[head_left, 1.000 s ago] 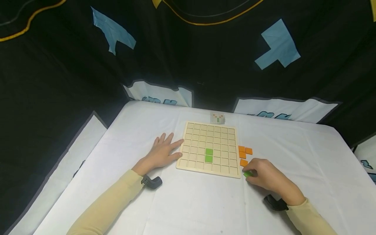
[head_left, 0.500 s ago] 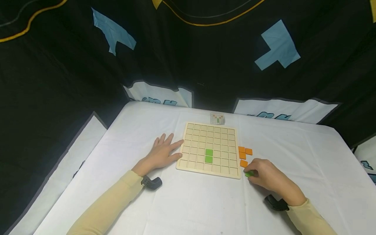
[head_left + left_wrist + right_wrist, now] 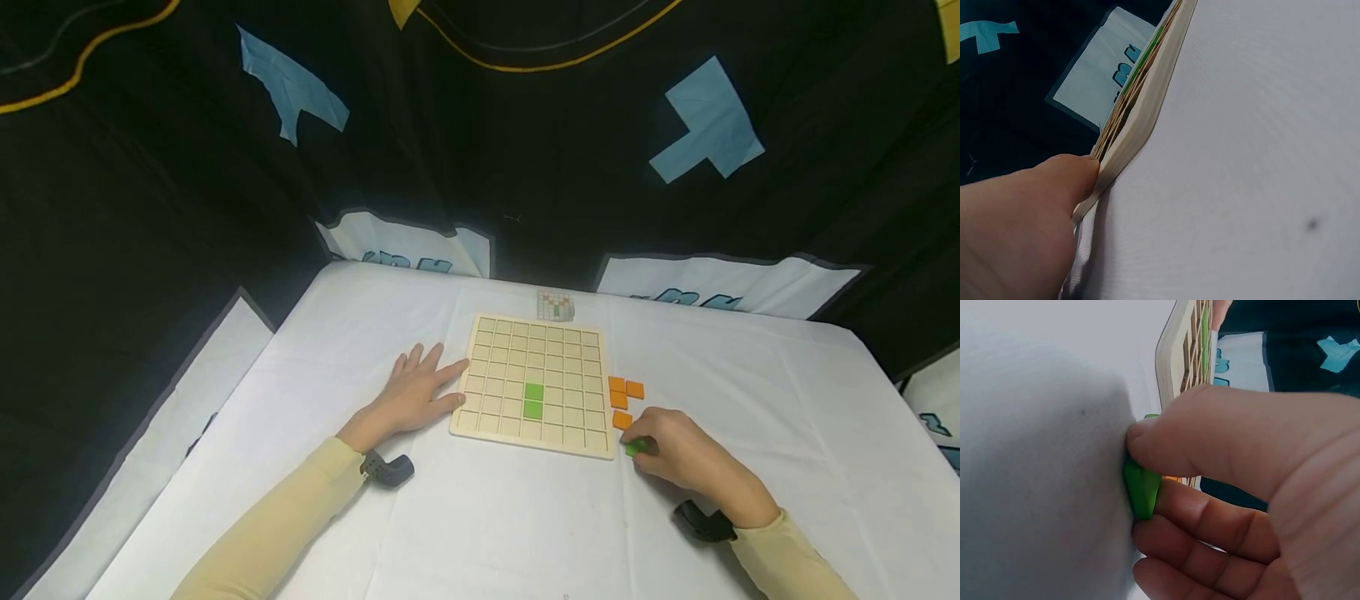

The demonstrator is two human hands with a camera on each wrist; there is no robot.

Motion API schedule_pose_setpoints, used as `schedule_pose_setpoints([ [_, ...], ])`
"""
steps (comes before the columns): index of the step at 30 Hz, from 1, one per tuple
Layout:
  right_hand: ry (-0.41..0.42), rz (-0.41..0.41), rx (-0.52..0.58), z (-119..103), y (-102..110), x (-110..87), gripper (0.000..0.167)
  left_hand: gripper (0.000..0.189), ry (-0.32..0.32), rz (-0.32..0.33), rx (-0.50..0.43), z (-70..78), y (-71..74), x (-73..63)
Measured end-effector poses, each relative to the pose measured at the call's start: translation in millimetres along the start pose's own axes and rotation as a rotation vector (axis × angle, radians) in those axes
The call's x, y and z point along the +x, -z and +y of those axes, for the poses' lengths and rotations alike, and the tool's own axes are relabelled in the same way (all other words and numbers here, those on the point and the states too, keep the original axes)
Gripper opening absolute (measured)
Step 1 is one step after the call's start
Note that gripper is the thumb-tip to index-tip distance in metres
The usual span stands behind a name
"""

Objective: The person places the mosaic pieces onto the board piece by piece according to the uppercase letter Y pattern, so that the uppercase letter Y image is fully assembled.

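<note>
A pale wooden grid board (image 3: 491, 392) lies on the white table, with two green square tiles (image 3: 533, 401) set one behind the other in its lower middle cells. My left hand (image 3: 411, 393) rests flat at the board's left edge, fingers spread, thumb and forefinger touching the rim. Off the board's near right corner, my right hand (image 3: 675, 446) holds a green tile (image 3: 1141, 490) between thumb and fingers, low against the cloth. The thumb covers part of it, and a second bit of green (image 3: 1151, 415) shows past the thumb. Several orange tiles (image 3: 618, 400) lie between this hand and the board's right side.
Behind the board stands a small card (image 3: 555, 306) with a coloured grid pattern. A black curtain (image 3: 540, 167) with blue patches hangs beyond the table's far edge. White cloth (image 3: 480, 517) covers the tabletop, and both wrists wear dark camera mounts (image 3: 703, 522).
My right hand and the green tile have shifted very slightly right, away from the board. My left hand keeps its place. The whole head view has slid down a little.
</note>
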State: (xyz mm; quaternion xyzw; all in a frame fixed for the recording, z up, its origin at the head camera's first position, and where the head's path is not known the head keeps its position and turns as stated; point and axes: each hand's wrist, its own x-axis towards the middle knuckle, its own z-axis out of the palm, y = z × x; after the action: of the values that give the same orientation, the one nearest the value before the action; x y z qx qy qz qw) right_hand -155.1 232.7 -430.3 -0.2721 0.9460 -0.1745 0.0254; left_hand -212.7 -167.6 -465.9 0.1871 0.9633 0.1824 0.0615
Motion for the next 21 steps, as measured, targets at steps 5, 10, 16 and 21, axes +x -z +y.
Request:
schedule_pose_setpoints([
  [5, 0.001, -0.002, -0.001, 0.0, -0.9, -0.4, 0.021, 0.062, -0.003, 0.0, -0.004, 0.1, -0.4, -0.8],
  [10, 0.001, -0.002, 0.007, 0.6, -1.8, -0.7, 0.021, 0.062, -0.003, -0.004, -0.004, -0.1, -1.2, -0.4],
  [16, 0.001, 0.004, 0.013, 1.3, -0.4, -0.6, 0.021, 0.062, 0.001, -0.008, -0.011, 0.2, -1.2, 0.0],
  [21, -0.008, 0.013, 0.022, 0.7, 1.6, 0.3, 0.021, 0.062, 0.004, -0.008, -0.01, 0.1, -0.2, -0.3],
])
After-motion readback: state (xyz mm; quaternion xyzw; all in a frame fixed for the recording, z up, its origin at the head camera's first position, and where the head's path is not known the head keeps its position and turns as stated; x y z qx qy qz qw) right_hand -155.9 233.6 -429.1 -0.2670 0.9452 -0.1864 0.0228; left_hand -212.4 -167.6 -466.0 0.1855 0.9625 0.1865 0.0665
